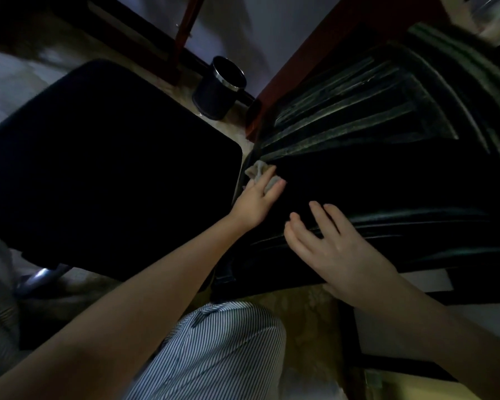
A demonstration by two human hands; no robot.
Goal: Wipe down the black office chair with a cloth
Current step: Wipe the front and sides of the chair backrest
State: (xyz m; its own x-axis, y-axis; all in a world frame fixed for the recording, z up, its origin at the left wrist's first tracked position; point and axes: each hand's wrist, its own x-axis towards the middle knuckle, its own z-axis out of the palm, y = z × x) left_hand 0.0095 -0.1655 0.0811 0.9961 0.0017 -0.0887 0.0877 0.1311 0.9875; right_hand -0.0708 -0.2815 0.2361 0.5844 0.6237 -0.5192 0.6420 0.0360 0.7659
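**Two hands on the chair, cloth in the L one**

Both hands are on the black office chair, on its dark ribbed plastic shell, which fills the R half of the view. L hand reaches in from lower left w/ arm stretched out. It holds a small beige cloth and presses it to the shell's left edge, where the ribs fan out. Cloth is bunched and pokes out above the fingertips. R hand lies nearer the camera and holds nothing: fingers straight and spread, flat on the ridges lower on the shell. The hands are near each other, not touching. Cloth sits beyond the R hand, up and to its left. Ribs look greyish, dusty.

Just left of the cloth is a big black padded panel; can't tell if it's part of the same chair. Chrome leg shows below it. Further back on the floor is a dark round bin w/ metal rim, near a reddish-brown wood post. Striped trousers at bottom centre.
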